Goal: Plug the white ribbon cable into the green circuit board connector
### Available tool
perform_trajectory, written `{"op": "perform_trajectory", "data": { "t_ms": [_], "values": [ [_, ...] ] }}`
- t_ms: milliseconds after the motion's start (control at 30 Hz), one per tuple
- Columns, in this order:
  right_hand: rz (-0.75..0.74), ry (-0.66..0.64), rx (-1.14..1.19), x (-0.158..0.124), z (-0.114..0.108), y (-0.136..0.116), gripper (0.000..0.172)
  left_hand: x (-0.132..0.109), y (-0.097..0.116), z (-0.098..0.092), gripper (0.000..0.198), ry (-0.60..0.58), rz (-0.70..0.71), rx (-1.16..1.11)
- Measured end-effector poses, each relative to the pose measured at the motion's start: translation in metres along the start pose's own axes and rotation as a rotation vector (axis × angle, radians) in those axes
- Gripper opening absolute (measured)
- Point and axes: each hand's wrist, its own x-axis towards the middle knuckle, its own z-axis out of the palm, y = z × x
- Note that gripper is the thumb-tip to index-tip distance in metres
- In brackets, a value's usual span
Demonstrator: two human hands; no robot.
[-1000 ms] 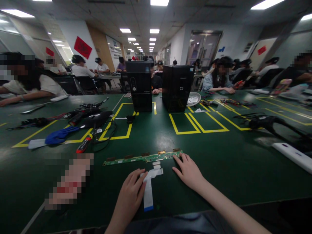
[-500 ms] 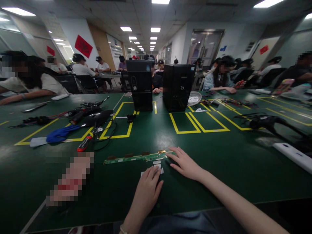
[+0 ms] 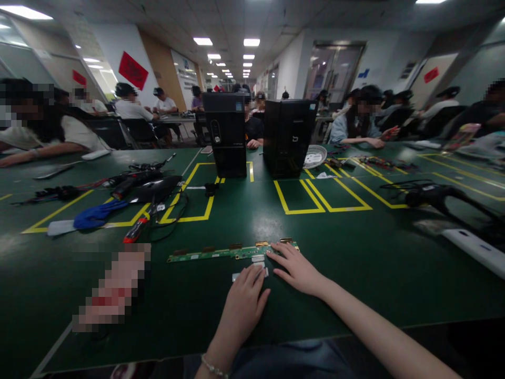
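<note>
A long narrow green circuit board [image 3: 221, 253] lies on the green table in front of me. My right hand [image 3: 298, 268] rests over its right end, palm down, fingers spread, fingertips on or just above the board. Below the board, my left hand [image 3: 246, 297] lies palm down over a small white piece [image 3: 258, 265] joined to or lying near the board's lower edge. The fingers of my left hand partly cover that piece, and its full shape is hidden.
Two black computer towers [image 3: 230, 137] [image 3: 290, 138] stand further back. At the left lie a red-black screwdriver [image 3: 136, 230], a blue glove [image 3: 98, 215] and black cables. A white device [image 3: 475, 250] and a black stand [image 3: 445, 197] are at the right.
My left hand has moved slightly right and up, with the white piece beneath it shifted a little. My right hand has drifted slightly left, and more of the board's right end shows.
</note>
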Motion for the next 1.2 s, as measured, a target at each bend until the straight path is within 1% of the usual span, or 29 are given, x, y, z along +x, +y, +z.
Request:
{"op": "perform_trajectory", "data": {
  "t_ms": [333,633,867,1200],
  "values": [
    [-0.012,0.028,0.009,-0.0004,0.0021,0.0007,0.048,-0.0003,-0.0024,-0.0002,0.039,-0.009,-0.001,-0.025],
    [-0.008,0.014,0.016,0.0005,-0.0002,-0.0002,0.048,0.0004,-0.0036,-0.0005,0.039,-0.005,0.001,-0.044],
    [-0.009,0.004,0.022,0.0007,-0.0006,0.0007,0.048,0.0024,-0.0039,-0.0026,0.042,-0.067,-0.003,-0.02],
    [-0.004,0.001,0.038,0.0014,-0.0021,-0.0003,0.048,0.0047,-0.0062,-0.0069,0.043,-0.077,0.004,-0.034]
  ]
}}
